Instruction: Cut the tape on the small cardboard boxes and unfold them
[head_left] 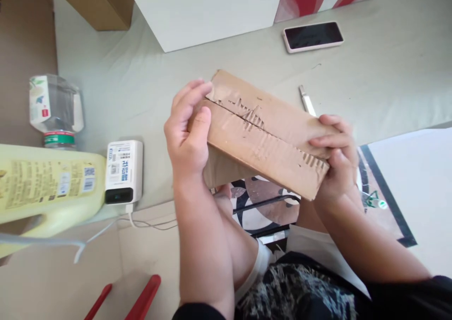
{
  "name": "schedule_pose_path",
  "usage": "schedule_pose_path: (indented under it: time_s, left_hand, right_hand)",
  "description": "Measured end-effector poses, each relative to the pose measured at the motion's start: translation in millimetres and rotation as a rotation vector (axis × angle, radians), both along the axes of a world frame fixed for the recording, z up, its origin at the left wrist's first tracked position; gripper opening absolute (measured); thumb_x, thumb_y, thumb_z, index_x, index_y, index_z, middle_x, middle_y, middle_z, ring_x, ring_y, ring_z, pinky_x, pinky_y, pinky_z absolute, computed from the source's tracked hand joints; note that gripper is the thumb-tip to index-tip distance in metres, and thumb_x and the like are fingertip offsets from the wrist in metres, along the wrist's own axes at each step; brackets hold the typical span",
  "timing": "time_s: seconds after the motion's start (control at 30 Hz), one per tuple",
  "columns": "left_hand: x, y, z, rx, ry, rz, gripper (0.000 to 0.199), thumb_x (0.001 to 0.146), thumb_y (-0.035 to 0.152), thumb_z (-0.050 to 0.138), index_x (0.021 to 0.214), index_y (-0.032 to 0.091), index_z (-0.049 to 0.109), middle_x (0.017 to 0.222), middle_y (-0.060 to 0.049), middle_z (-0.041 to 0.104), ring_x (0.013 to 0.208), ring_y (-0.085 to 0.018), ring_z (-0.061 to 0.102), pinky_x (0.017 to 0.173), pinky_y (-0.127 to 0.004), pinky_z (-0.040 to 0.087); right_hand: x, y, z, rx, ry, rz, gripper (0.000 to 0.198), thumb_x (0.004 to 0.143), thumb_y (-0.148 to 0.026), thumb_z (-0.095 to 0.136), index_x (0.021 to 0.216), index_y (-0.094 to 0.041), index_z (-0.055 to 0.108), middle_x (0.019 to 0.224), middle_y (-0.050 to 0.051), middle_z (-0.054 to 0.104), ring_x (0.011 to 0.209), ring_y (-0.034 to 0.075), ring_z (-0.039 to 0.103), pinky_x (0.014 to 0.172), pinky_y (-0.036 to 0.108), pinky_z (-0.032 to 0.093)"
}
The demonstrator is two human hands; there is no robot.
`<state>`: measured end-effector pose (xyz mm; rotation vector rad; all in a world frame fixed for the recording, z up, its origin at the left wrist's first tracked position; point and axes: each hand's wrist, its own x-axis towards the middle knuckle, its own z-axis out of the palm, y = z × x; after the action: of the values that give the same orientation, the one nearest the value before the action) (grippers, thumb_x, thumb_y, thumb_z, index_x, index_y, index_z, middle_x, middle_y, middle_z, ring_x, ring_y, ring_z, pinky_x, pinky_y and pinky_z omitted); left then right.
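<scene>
A brown cardboard box (261, 131) is held up tilted between my two hands, above the table's front edge. Its facing side has a long middle seam, with torn patches where the corrugation shows. My left hand (189, 127) grips the left end, thumb near the seam and fingers over the far corner. At the right end my right hand (337, 155) is closed on the box, its fingers lying on the facing side. Just beyond that hand lies a slim white-and-grey tool (306, 100), partly hidden behind the box; its kind I cannot make out.
A phone (313, 36) lies on the cloth-covered table (141, 89), near a large white box (212, 13). To the left are a clear plastic bottle (58, 105), a yellow jug (52, 183) and a white power bank (123, 171) with a cable. Red bars (144, 296) show below.
</scene>
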<state>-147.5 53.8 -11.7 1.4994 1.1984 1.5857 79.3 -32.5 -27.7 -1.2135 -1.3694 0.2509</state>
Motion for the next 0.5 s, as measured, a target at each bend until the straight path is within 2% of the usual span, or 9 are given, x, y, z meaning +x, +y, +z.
schedule_pose_path:
  time_s: [0.07,0.17,0.27,0.37,0.43,0.5]
  left_hand:
    - [1.1,1.0,-1.4,0.019,0.004,-0.029,0.015,0.087,0.035,0.068,0.097,0.025,0.075,0.123,-0.004,0.069,0.13,-0.027,0.058,0.116,-0.045,0.043]
    - [3.2,3.4,-4.0,0.009,-0.024,0.015,0.013,0.087,0.03,0.064,0.088,0.024,0.076,0.113,-0.004,0.07,0.126,-0.027,0.061,0.114,-0.045,0.045]
    - [4.4,3.7,-2.7,-0.014,-0.054,0.054,0.013,0.085,0.025,0.062,0.082,0.023,0.075,0.106,-0.004,0.071,0.123,-0.027,0.062,0.113,-0.046,0.045]
    - [4.0,-0.3,3.0,-0.039,-0.114,0.109,0.018,0.083,0.02,0.058,0.078,0.023,0.075,0.105,-0.003,0.073,0.122,-0.027,0.063,0.114,-0.045,0.044]
    - [3.3,-3.6,6.6,-0.064,-0.165,0.163,0.022,0.081,0.018,0.054,0.078,0.024,0.075,0.105,-0.001,0.073,0.122,-0.025,0.063,0.114,-0.044,0.044]
    - [2.1,-5.7,8.3,-0.081,-0.211,0.209,0.025,0.077,0.016,0.051,0.08,0.023,0.075,0.104,-0.001,0.073,0.119,-0.024,0.064,0.111,-0.042,0.046]
  right_hand:
    - [1.3,3.8,-5.1,0.031,-0.019,0.035,0.033,0.096,-0.035,0.031,0.089,-0.031,0.064,0.117,0.003,0.062,0.122,0.029,0.059,0.106,0.06,0.046]
    - [2.6,7.3,-11.4,0.054,-0.042,0.036,0.037,0.1,-0.041,0.03,0.092,-0.03,0.064,0.123,0.004,0.061,0.126,0.03,0.058,0.106,0.061,0.047]
    - [4.8,3.7,-11.6,0.033,0.072,0.077,0.033,0.101,-0.045,0.036,0.112,-0.035,0.065,0.13,0.002,0.063,0.126,0.03,0.06,0.108,0.061,0.047]
    - [10.0,-8.5,-8.1,-0.223,0.285,0.097,0.039,0.099,-0.048,0.045,0.137,-0.04,0.052,0.139,0.001,0.062,0.128,0.029,0.061,0.11,0.059,0.048]
    - [13.8,-18.0,-7.2,-0.466,0.397,0.138,0.039,0.096,-0.05,0.053,0.132,-0.035,0.057,0.138,0.003,0.065,0.131,0.031,0.06,0.112,0.059,0.048]
    - [16.5,-25.3,-8.7,-0.636,0.501,0.233,0.037,0.093,-0.05,0.058,0.123,-0.03,0.063,0.13,0.005,0.07,0.13,0.033,0.062,0.113,0.059,0.047]
